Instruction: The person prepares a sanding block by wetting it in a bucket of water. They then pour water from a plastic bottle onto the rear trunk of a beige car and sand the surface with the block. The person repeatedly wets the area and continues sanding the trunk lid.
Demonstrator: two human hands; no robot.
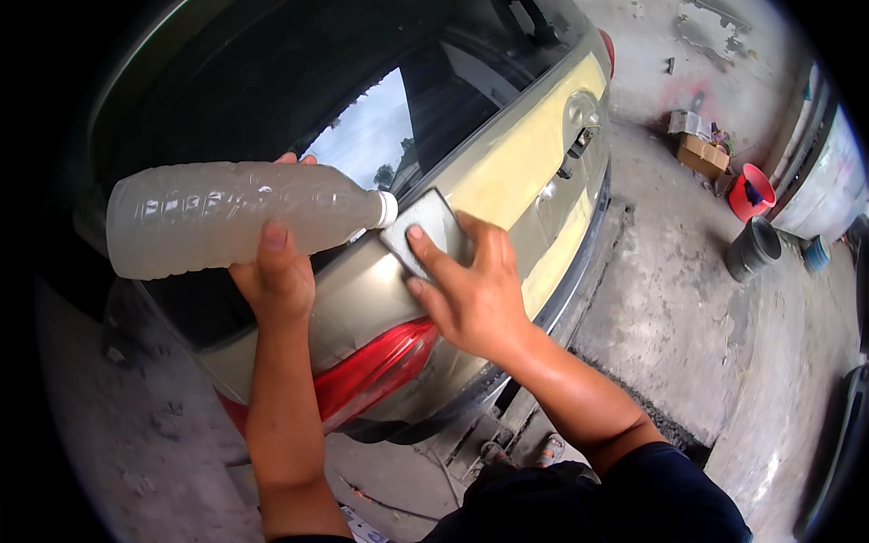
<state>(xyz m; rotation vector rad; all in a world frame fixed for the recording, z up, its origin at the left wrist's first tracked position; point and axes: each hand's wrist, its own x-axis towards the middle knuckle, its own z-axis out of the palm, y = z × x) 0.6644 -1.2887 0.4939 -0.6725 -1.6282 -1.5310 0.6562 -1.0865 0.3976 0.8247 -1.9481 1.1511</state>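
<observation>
My left hand [282, 267] is wrapped round a large clear plastic bottle [199, 217] of cloudy liquid. The bottle lies sideways in the air, its white cap end [387, 209] pointing right. My right hand [471, 281] grips a flat grey sanding block [422, 233], thumb and fingers on its top and edges. The block is close beside the bottle's cap, over the beige rear of a car [362, 294]. Whether its underside touches the panel is hidden. Pale yellow filler patches [516, 172] cover part of the tailgate. Below my hands is a red tail light [380, 362].
The dark rear window [226, 109] reflects the sky. On the concrete floor [670, 344] at right stand a red bucket [751, 192], a dark grey bucket [753, 250], a blue bucket [816, 254] and a cardboard box [702, 156]. A hose or cable [385, 505] lies near my feet.
</observation>
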